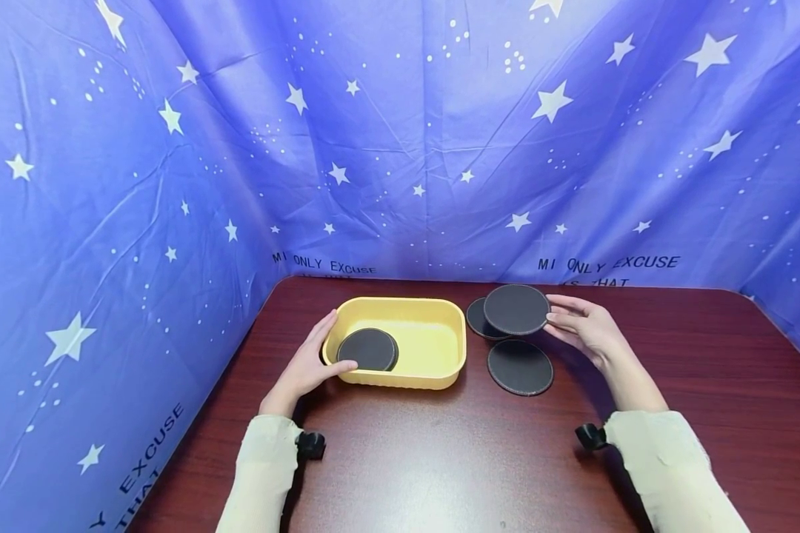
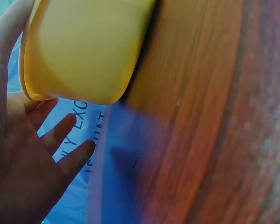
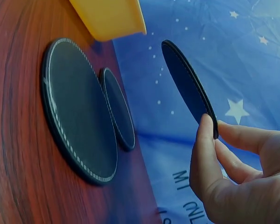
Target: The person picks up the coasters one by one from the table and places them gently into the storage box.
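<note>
Pinched by its right edge between thumb and fingers, a round black coaster point(image 1: 517, 309) is held up off the table by my right hand point(image 1: 590, 329). Two more black coasters with pale edge stitching lie flat below it: the near coaster point(image 1: 521, 368) and a far coaster point(image 1: 478, 320), partly hidden behind the held one. My left hand point(image 1: 307, 370) holds the left end of a yellow plastic box point(image 1: 433, 381), thumb over the near rim and fingers along the left side. Inside that box at the left lies a black coaster point(image 1: 367, 349), overlapped by my thumb.
A dark red wood-grain table point(image 1: 387, 459) bears everything. Blue star-printed curtains point(image 1: 407, 133) hang along its back and left side. Black straps with mounts point(image 1: 312, 445) sit at both sleeved wrists.
</note>
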A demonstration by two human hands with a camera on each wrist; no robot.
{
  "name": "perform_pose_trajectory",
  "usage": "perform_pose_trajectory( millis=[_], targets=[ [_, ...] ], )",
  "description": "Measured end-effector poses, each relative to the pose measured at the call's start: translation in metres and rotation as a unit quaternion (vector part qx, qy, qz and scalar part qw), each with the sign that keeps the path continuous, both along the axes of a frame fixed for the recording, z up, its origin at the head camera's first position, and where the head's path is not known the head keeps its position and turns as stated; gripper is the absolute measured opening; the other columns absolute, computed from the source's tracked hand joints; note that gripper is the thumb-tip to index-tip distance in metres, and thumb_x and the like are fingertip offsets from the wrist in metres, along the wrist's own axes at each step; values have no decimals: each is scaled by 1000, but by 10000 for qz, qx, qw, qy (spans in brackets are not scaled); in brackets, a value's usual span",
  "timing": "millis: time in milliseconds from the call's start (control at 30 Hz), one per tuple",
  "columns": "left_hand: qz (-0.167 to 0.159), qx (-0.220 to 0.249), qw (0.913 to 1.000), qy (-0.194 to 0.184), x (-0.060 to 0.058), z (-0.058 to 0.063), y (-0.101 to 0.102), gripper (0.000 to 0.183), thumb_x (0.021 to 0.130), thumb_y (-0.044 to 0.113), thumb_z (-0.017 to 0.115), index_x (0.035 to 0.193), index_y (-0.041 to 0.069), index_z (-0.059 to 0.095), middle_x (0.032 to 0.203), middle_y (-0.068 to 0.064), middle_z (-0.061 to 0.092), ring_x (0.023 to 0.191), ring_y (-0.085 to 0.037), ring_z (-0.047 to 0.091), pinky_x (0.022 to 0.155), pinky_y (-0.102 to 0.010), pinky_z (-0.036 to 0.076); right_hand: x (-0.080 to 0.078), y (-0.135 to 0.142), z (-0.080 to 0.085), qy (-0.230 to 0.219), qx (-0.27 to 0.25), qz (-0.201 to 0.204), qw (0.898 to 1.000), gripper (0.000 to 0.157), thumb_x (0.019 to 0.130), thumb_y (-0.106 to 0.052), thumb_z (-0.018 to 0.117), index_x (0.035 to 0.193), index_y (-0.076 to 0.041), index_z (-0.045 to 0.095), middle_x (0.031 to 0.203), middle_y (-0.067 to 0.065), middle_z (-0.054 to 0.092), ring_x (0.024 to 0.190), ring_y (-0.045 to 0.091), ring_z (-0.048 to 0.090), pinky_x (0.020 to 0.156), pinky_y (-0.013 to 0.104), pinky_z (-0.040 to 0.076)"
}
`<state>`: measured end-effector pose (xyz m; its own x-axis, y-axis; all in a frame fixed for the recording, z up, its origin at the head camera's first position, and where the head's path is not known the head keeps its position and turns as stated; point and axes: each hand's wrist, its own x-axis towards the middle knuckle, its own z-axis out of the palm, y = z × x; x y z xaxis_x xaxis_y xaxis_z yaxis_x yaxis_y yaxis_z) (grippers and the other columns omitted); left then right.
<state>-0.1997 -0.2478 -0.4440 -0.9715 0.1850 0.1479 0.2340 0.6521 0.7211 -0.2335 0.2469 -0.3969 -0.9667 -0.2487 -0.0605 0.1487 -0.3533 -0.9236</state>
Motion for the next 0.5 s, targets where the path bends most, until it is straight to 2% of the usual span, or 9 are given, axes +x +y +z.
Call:
perform_pose_trajectory(
  millis=[333,500],
  targets=[
    [-29,-31,10000,-32,0,1,0,106,76,39,85,160,17,24,168,-3,21,153,-30,23,122,-58,24,1,-22,3,113,197,63,9997,33,94,11,57,110,-16,67,94,-3,75,85,8,73,80,25,60],
    [-34,-31,10000,-26,0,3,0,106,76,38,86,160,17,25,167,-3,21,153,-30,23,122,-58,23,1,-33,4,133,378,75,9992,33,93,10,58,118,-10,62,93,-4,74,85,7,72,81,25,60]
  ],
)
